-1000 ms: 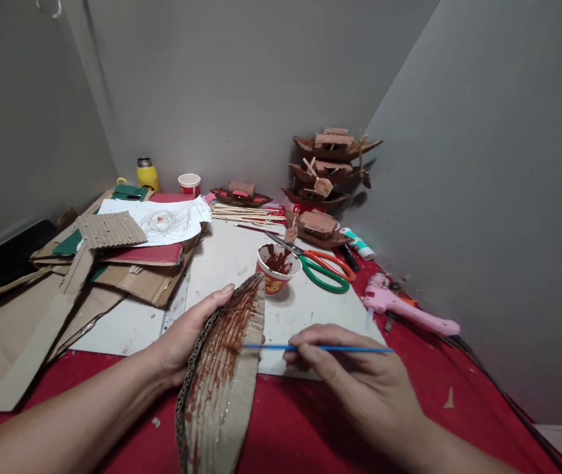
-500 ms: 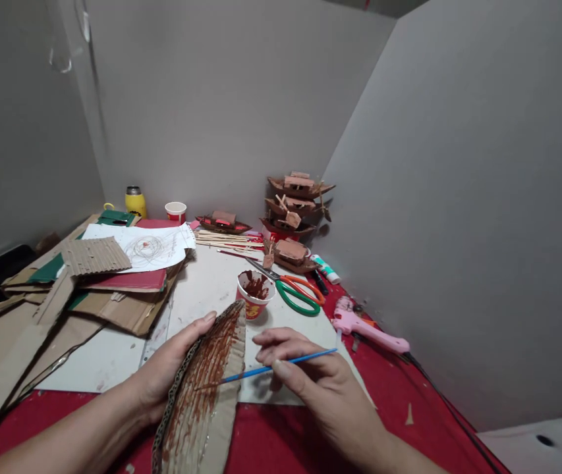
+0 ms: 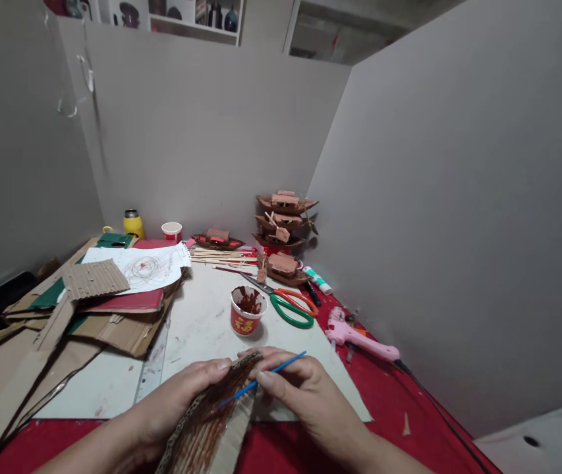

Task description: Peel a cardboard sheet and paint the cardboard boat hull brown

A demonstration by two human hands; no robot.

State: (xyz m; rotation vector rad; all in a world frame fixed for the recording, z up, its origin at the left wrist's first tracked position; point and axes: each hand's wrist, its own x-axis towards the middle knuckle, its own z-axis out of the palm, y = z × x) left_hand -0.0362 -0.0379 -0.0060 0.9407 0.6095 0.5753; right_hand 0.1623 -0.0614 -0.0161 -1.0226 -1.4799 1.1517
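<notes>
My left hand (image 3: 176,401) is closed around the left edge of a curved corrugated cardboard piece (image 3: 211,431), its thumb near the tip. Wet brown paint covers much of the ridged inner face, while a strip along the right edge is bare. Between the thumb and fingers of my right hand (image 3: 300,388) is a thin blue paintbrush (image 3: 281,366), its bristle end against the painted ridges. The fingertips of that hand reach the cardboard's tip. Just beyond stands a red and white paper cup (image 3: 247,322) smeared inside with brown paint.
Green-and-orange scissors (image 3: 293,309) lie right of the cup. A pink glue gun (image 3: 364,341) with a cord rests at the right. Small brown model boats (image 3: 285,220) are stacked at the back, near wooden sticks (image 3: 221,257). Cardboard sheets (image 3: 127,329) pile up at the left.
The view has tilted up, showing shelves above the partition. The cardboard sits lower in view and leans more to the right. My right hand with the paintbrush has moved closer to the cardboard's tip.
</notes>
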